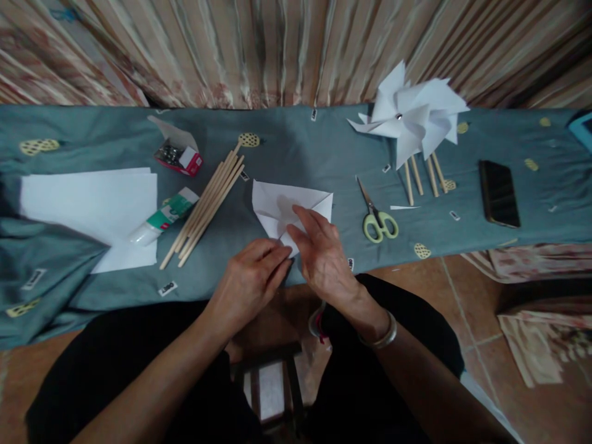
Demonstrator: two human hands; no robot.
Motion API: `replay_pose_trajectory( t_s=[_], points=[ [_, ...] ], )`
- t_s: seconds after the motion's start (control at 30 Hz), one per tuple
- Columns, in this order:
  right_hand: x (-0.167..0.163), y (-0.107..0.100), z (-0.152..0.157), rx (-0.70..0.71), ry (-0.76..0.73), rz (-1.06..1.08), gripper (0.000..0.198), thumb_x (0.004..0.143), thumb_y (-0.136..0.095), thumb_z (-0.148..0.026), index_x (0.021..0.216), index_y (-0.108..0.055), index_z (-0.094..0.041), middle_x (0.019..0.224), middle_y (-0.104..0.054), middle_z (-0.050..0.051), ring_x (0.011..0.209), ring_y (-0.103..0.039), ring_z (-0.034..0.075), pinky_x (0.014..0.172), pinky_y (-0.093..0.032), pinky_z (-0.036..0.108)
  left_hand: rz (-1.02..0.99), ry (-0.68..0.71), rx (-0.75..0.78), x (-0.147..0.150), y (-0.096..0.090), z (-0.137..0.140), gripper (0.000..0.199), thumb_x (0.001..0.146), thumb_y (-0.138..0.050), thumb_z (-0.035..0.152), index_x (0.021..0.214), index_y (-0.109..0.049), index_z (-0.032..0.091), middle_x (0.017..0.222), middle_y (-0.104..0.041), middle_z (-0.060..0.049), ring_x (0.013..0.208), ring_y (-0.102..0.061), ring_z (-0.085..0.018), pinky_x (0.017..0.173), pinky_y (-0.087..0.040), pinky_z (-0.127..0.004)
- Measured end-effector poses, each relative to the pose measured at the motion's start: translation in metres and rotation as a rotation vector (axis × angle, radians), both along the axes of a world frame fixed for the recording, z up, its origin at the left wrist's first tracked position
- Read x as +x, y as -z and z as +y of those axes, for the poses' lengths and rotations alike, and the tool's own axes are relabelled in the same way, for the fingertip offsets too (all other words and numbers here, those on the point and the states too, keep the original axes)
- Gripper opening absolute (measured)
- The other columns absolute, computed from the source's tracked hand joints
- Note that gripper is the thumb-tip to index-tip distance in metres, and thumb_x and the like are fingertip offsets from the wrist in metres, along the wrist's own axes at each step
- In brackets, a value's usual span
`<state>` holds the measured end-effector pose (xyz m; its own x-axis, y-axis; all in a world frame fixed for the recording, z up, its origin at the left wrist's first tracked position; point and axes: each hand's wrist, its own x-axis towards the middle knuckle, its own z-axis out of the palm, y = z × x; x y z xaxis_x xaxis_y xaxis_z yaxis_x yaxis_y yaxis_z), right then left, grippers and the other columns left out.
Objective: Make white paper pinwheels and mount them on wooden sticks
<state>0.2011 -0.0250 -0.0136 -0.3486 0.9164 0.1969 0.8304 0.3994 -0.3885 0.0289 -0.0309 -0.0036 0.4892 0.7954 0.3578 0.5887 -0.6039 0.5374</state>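
A white sheet of paper (pixel 300 196) with slit corners lies at the front middle of the cloth-covered table. My left hand (pixel 252 274) pinches the paper's near edge between thumb and fingers. Over the near right part of the sheet, my right hand (pixel 324 253) rests with its fingers stretched out, the fingertips on or just above the paper. Part of the near corner is hidden beneath both hands. To the right lie scissors (pixel 380 227) with green handles, their blades pointing away. Left of the paper is a bundle of wooden sticks (pixel 208 209).
Finished paper pinwheels (pixel 411 114) on sticks lie at the back right, with a black phone (pixel 499 193) beyond them. On the left are white sheets (pixel 87 209), a glue tube (pixel 169 213) and an opened box of metal pins (pixel 176 154). A curtain (pixel 277 49) hangs behind the table.
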Motion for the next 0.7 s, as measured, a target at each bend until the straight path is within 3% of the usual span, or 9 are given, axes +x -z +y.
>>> replay_pose_trajectory(
  t_s=[0.2, 0.43, 0.7],
  points=[
    [-0.003, -0.006, 0.008, 0.084, -0.06, -0.053, 0.023, 0.093, -0.043, -0.014, 0.102, -0.064, -0.018, 0.143, -0.053, 0.014, 0.131, -0.047, 0.03, 0.103, -0.046, 0.047, 0.017, 0.003, 0.012, 0.002, -0.002, -0.001, 0.017, 0.092, -0.054, 0.013, 0.107, -0.062, 0.016, 0.105, -0.063, -0.009, 0.088, -0.067, -0.016, 0.072, -0.06, -0.026],
    [-0.002, -0.001, 0.004, 0.055, -0.081, 0.063, 0.035, 0.095, -0.04, -0.016, 0.124, -0.059, -0.023, 0.139, -0.058, 0.01, 0.13, -0.05, 0.027, 0.107, -0.043, 0.047, 0.031, 0.012, -0.003, 0.002, -0.002, -0.002, 0.018, 0.092, -0.052, 0.01, 0.107, -0.06, 0.015, 0.105, -0.064, -0.009, 0.094, -0.067, -0.017, 0.079, -0.06, -0.027],
    [0.009, 0.0, 0.002, 0.085, -0.04, 0.06, 0.04, 0.092, -0.038, -0.013, 0.123, -0.062, -0.022, 0.138, -0.059, 0.009, 0.129, -0.051, 0.026, 0.103, -0.045, 0.049, 0.046, 0.002, 0.068, 0.0, 0.004, -0.003, 0.018, 0.092, -0.052, 0.011, 0.105, -0.063, 0.016, 0.104, -0.064, -0.009, 0.091, -0.068, -0.018, 0.077, -0.06, -0.029]
  ],
)
